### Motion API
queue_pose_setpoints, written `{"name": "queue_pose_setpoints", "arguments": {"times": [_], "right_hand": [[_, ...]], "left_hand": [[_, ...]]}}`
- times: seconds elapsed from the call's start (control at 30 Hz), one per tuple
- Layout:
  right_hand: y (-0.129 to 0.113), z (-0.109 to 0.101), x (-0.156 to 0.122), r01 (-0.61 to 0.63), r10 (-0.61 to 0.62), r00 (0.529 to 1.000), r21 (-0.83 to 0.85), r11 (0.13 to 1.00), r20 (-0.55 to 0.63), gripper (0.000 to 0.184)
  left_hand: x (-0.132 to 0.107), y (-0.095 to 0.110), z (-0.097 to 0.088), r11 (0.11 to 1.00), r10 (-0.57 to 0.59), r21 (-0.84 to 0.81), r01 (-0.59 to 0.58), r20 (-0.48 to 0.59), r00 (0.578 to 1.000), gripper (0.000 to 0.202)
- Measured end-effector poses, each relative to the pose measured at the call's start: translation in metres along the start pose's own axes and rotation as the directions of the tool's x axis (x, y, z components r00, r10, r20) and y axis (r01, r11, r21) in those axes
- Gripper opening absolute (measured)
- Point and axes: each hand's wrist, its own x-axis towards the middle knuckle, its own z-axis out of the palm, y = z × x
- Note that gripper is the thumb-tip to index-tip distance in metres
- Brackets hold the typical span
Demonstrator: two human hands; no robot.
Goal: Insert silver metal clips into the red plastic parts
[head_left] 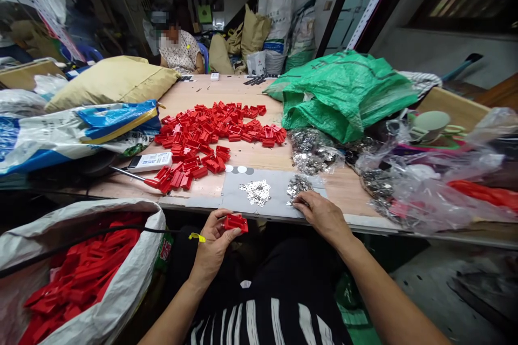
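Observation:
Between the fingers and thumb of my left hand is a red plastic housing, held just off the table's front edge with its hollow side showing. My right hand reaches onto a pile of small metal plates, fingertips bunched at its near edge; whether they pinch a plate is hidden. Left of that pile, brighter metal plates lie spread on a grey mat. A big heap of red plastic housings covers the middle of the table beyond.
An open white sack of red housings stands at my left. A green woven bag and clear plastic bags of metal parts crowd the right. A tan sack lies back left. Another person sits across the table.

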Motion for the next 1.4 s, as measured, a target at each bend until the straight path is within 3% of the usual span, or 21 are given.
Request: {"name": "queue_pose_setpoints", "arguments": {"times": [0.33, 0.5, 0.63, 0.8, 1.07, 1.4], "right_hand": [[0.001, -0.002, 0.000, -0.031, 0.034, 0.999, 0.080, 0.996, -0.032, 0.009], [-0.006, 0.006, 0.007, 0.047, -0.045, 0.999, 0.159, 0.986, -0.014, 0.013], [-0.015, 0.015, 0.014, 0.074, -0.070, 0.997, 0.099, 0.992, -0.037, 0.015], [-0.024, 0.019, 0.018, 0.013, -0.015, 0.998, -0.028, 1.000, -0.057, 0.013], [-0.028, 0.024, 0.017, 0.006, -0.008, 0.989, -0.013, 1.000, -0.149, 0.012], [-0.025, 0.024, 0.021, -0.005, 0.028, 0.986, 0.141, 0.990, -0.162, 0.009]], "left_hand": [[-0.003, 0.003, 0.003, 1.000, -0.006, -0.012, 0.006, -0.004, 1.000, 0.038], [-0.002, 0.003, 0.005, 1.000, -0.006, -0.016, 0.006, 0.000, 1.000, 0.038], [-0.002, 0.003, 0.006, 1.000, -0.009, -0.024, 0.009, 0.003, 1.000, 0.039], [-0.003, 0.004, 0.005, 1.000, -0.001, -0.018, 0.001, -0.006, 1.000, 0.038], [-0.002, 0.004, 0.006, 1.000, -0.007, -0.026, 0.007, -0.020, 1.000, 0.039], [-0.001, 0.001, 0.006, 0.999, -0.004, -0.046, 0.002, -0.028, 1.000, 0.039]]}}
